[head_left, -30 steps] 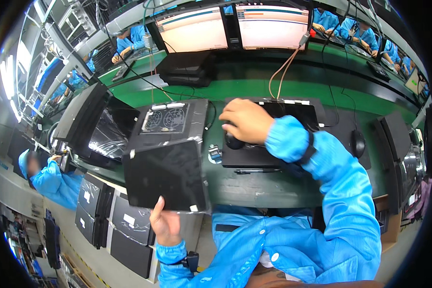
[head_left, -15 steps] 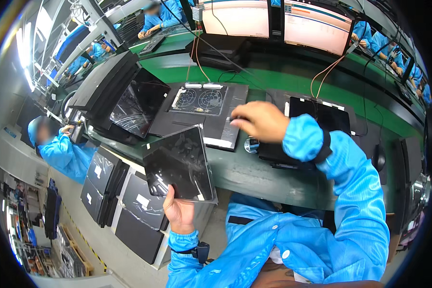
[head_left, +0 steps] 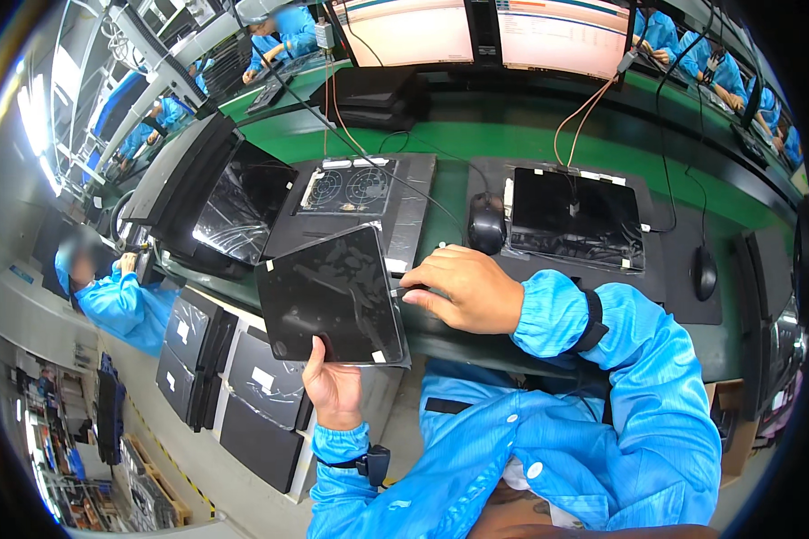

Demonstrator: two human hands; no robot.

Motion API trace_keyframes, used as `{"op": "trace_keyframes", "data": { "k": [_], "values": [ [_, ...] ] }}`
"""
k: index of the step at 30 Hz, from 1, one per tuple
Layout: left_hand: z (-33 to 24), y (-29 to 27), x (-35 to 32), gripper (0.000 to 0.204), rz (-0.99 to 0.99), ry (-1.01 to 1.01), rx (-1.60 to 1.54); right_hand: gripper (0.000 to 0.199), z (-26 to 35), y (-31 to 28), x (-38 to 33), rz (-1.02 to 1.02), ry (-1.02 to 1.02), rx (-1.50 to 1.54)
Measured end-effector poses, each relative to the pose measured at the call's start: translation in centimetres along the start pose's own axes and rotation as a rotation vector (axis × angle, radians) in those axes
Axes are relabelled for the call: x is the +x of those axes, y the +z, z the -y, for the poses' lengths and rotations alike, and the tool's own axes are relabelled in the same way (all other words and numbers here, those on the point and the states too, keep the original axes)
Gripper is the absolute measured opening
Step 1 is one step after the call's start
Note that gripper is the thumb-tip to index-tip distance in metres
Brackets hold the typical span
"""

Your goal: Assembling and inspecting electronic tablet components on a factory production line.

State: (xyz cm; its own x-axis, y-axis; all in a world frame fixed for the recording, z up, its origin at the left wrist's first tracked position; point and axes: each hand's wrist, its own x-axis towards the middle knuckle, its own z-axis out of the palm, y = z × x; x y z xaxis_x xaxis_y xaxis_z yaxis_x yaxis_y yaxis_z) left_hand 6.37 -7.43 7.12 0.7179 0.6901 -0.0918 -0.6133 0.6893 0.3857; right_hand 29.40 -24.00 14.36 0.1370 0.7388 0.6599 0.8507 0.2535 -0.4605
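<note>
My left hand (head_left: pixel 334 391) grips a black, film-covered tablet (head_left: pixel 328 301) by its lower edge, thumb over the glossy face, and holds it tilted above the bench's near edge. At the tablet's right edge my right hand (head_left: pixel 469 289) is closed in a pinch on a small dark cable plug (head_left: pixel 398 292). The plug's tip touches or nearly touches that edge; whether it is inserted, I cannot tell. A thin black cable runs from the upper left toward this hand. Another black tablet (head_left: pixel 577 218) lies face up on a dark mat (head_left: pixel 656 256) to the right.
A board with two printed circles (head_left: pixel 346 187) lies behind my tablet. Left of it a glossy black panel (head_left: pixel 244 202) leans by a dark box. Two mice (head_left: pixel 487 223) rest on the bench. Stacked dark panels (head_left: pixel 262 449) stand low left; a co-worker (head_left: pixel 121 296) sits beyond.
My right hand has come down and left to the held tablet's right edge, bringing the plug with it. The tablet on the right mat and a mouse are now uncovered. The view has shifted slightly.
</note>
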Motion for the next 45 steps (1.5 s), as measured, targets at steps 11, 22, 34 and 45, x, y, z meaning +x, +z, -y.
{"op": "trace_keyframes", "data": {
  "k": [11,22,34,45],
  "values": [
    [0.0,1.9,1.7,0.035,0.016,-0.069,0.157,0.017,-1.3,-0.4,0.3,0.012,0.020,-0.078],
    [-0.8,2.6,19.8,0.027,0.110,-0.269,0.391,0.086,-6.2,1.2,5.1,0.240,0.214,-0.527],
    [-3.2,2.7,18.6,0.049,-0.005,0.027,1.702,0.080,-10.6,3.1,7.5,0.359,0.341,-0.524],
    [0.0,-1.5,17.0,0.069,0.256,0.806,2.195,0.074,-8.6,1.5,6.2,0.306,0.258,-0.500]
  ]
}}
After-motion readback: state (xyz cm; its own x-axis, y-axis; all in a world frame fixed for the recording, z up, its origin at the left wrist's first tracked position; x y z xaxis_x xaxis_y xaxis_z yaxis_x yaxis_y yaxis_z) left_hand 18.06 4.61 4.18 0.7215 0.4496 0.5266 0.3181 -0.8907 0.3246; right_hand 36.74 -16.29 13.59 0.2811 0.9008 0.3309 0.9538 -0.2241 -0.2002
